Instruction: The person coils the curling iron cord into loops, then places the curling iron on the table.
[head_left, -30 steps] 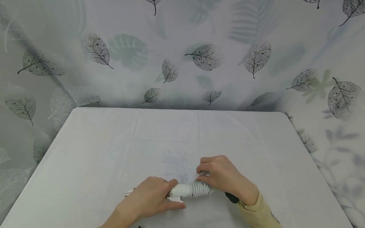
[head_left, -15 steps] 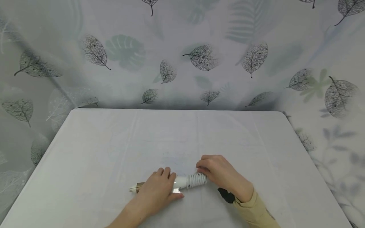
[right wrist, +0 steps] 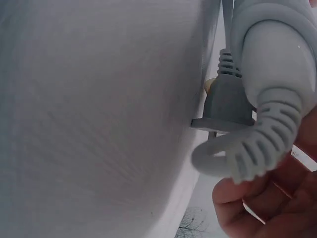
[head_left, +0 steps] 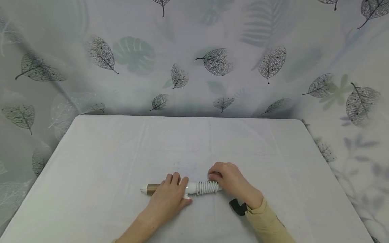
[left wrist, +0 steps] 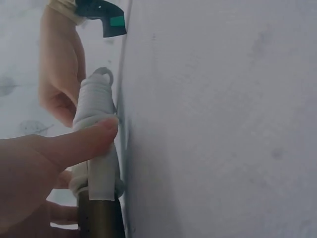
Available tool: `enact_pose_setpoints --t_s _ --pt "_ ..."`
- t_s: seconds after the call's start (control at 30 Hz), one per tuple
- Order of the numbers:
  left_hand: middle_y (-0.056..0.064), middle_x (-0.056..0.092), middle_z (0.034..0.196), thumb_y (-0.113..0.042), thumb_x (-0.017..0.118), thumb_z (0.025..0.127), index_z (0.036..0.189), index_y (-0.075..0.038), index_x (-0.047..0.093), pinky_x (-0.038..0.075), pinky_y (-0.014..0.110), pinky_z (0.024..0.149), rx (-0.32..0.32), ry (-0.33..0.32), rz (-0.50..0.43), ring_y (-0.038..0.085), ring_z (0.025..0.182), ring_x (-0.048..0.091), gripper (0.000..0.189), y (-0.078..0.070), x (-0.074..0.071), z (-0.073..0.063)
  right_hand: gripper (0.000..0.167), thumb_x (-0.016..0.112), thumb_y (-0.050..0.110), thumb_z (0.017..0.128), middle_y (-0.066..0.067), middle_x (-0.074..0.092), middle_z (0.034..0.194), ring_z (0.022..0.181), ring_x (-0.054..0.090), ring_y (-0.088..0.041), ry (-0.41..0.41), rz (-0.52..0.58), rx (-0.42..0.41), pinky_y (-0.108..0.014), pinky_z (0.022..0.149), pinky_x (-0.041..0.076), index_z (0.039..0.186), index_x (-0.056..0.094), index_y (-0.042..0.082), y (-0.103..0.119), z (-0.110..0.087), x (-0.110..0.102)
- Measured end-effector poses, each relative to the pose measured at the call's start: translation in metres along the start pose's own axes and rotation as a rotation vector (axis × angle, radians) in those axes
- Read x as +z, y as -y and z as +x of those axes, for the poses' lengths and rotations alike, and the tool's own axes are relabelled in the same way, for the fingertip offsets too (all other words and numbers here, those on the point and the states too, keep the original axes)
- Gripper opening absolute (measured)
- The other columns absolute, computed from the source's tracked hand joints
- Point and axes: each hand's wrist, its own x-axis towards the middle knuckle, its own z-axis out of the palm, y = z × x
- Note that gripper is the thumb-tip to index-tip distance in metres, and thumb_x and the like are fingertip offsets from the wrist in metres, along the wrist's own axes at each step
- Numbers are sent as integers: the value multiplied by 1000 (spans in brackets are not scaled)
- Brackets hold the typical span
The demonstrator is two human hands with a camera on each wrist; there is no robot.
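Note:
A curling iron (head_left: 192, 188) with a white handle and gold barrel (head_left: 151, 189) lies sideways near the table's front. My left hand (head_left: 168, 195) grips it where barrel and handle meet, thumb on the near side and fingers on the far side. The white cord (head_left: 207, 187) is wound in several turns round the handle. At the handle's right end my right hand (head_left: 234, 180) has its fingers curled by the cord, seemingly pinching it. In the right wrist view the grey plug (right wrist: 229, 101) sits beside the handle, prongs outward, near the bent cord sleeve (right wrist: 267, 134).
A white cloth covers the table (head_left: 115, 152). Behind it and at both sides hangs a leaf-patterned curtain (head_left: 188, 50). A black device (head_left: 238, 207) is worn at the right wrist, by the sleeve (head_left: 267, 219).
Both hands and the curling iron have shifted slightly away from the front edge. More of the gold barrel shows left of the left hand. The right hand stays beside the wound cord.

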Motion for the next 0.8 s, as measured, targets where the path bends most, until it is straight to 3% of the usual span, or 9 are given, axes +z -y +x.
enact_pose_setpoints --t_s 0.27,0.5,0.67,0.8 --pt "10 52 101 -57 78 76 111 -7 57 50 36 70 -5 -1 35 24 88 51 64 1 4 0 8 67 8 95 1 69 100 88 64 -12 72 13 -42 -31 77 53 99 74 9 -3 -4 -13" --pt "10 52 106 -55 78 77 120 -8 56 51 38 74 -7 24 24 25 91 52 68 2 2 0 15 63 10 98 -4 67 111 98 66 -19 140 -16 -43 -37 83 54 109 72 7 -1 -8 -23" --pt "12 51 110 -55 78 78 128 -6 51 52 40 79 -16 98 -64 27 96 51 75 3 -4 0 21 60 14 100 -5 65 117 97 65 -17 111 -56 -8 -37 84 54 118 68 6 0 -11 -30" --pt "15 52 123 -53 75 83 134 -6 48 50 47 90 -60 180 -213 33 110 52 75 11 -15 -2 25 59 19 102 -5 64 120 93 66 -14 77 -74 25 -36 82 54 122 66 5 2 -14 -41"
